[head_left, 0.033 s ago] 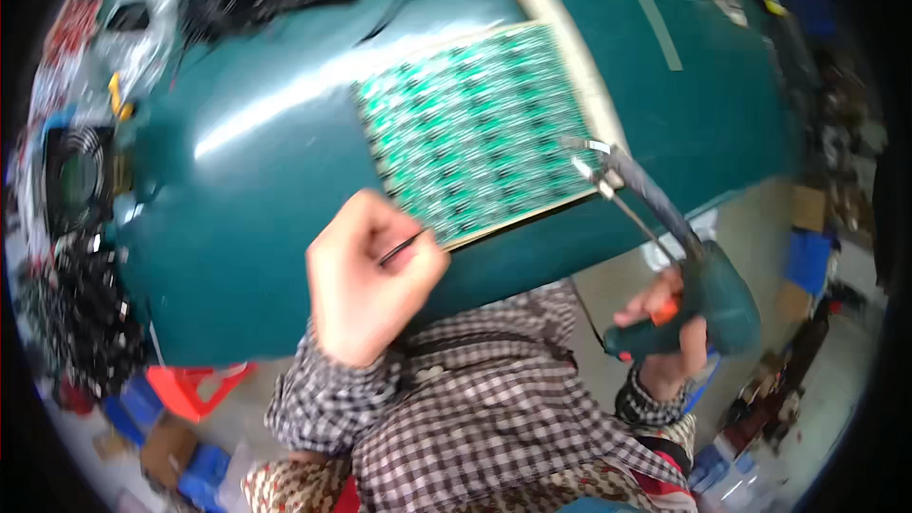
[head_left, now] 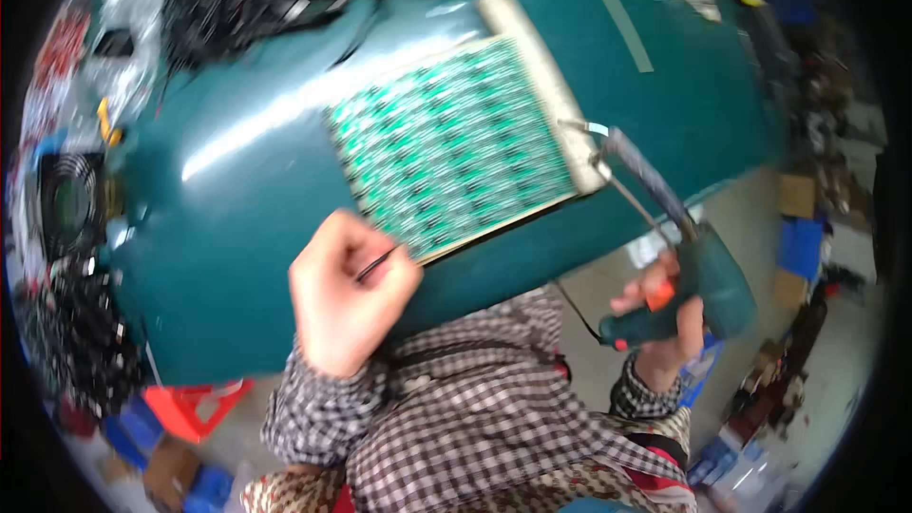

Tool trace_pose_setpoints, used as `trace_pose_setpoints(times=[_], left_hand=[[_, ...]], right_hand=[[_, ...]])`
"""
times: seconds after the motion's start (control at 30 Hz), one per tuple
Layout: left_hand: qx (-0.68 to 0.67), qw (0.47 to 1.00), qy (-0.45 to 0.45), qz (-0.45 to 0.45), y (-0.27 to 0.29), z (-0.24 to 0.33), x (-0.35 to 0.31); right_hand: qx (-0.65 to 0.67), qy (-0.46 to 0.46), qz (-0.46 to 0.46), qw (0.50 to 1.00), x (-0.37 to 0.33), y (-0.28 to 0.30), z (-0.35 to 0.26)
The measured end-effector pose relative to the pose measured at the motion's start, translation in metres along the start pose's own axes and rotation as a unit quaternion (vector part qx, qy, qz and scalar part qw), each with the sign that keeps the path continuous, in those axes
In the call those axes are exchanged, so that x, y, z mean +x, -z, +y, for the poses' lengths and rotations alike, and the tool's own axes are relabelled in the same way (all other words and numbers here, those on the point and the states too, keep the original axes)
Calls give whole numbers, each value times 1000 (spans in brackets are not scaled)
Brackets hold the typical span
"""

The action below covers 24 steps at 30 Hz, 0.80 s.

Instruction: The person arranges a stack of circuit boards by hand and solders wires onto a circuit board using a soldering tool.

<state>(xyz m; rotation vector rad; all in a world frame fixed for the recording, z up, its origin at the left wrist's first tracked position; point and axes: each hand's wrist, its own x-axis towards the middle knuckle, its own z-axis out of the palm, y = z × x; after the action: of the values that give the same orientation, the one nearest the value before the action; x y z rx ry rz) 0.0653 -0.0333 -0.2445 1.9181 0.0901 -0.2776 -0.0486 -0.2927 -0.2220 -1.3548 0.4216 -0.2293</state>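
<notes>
Left hand (head_left: 347, 294) pinches a skinny black rod (head_left: 373, 266) beside the green rectangular circuit panel (head_left: 456, 142), right hand (head_left: 688, 331) clutches a dark-green pistol-shaped tool (head_left: 719, 285).

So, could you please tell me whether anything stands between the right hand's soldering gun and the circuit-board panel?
Yes, a pale rounded bar along the right edge of the circuit-board panel; the tip of the soldering gun in the right hand appears over it.

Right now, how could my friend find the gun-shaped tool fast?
Start at the big green table. By its near right edge, the right hand grips a dark green, gun-shaped tool. Its orange part and long grey barrel set it apart from the flat circuit boards.
</notes>
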Motion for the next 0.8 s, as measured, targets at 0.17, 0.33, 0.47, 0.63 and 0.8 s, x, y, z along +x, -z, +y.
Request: trace_pose_setpoints(times=[0.17, 0.33, 0.47, 0.63, 0.8], left_hand=[[-22, 997, 78, 5, 3, 4, -6], [-39, 995, 91, -14, 11, 11, -13], [-1, 999, 47, -8, 11, 10, -15], [-9, 999, 49, 10, 9, 8, -16], [-60, 998, 28, 5, 0, 13, -8]], right_hand=[[-23, 241, 85, 967, 63, 38, -58], [-167, 376, 239, 879, 124, 55, -93], [-193, 266, 231, 916, 230, 85, -68], [-97, 235, 244, 936, 192, 53, -64], [-62, 130, 129, 981, 104, 40, -55]])
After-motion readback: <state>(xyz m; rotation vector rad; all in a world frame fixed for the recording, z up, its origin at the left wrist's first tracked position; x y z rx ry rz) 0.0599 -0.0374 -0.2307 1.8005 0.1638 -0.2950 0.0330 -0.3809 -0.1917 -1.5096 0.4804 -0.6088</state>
